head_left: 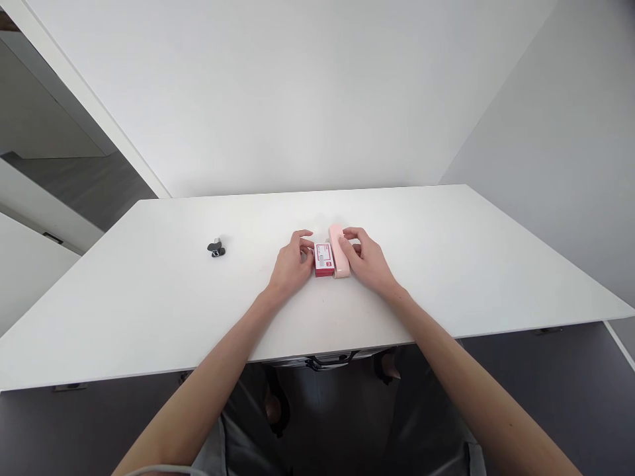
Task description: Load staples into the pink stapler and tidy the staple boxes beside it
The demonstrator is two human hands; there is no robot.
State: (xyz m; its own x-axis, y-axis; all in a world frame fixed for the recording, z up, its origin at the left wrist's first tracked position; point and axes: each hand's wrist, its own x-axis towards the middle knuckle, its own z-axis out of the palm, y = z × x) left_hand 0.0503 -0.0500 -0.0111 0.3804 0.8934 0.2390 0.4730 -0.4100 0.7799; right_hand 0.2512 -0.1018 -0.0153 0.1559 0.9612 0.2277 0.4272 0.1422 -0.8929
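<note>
A small red-and-white box (pixel 324 259), with print on its top, lies on the white table (pixel 149 297). Directly to its right is a long, rounded pink stapler (pixel 339 251), side by side with the box. My left hand (pixel 294 262) rests at the box's left side, its fingers bent and the thumb and fingertips against that edge; the index finger reaches out beyond it. On the stapler's right side is my right hand (pixel 366 258), with the thumb over its top and the fingers curled along its far right side.
Off to the left on the table sits a small cluster of black clips (pixel 216 248) with a silvery part. A white wall (pixel 307 99) rises behind the table. Below the front edge are a black handle (pixel 330 361) and my legs.
</note>
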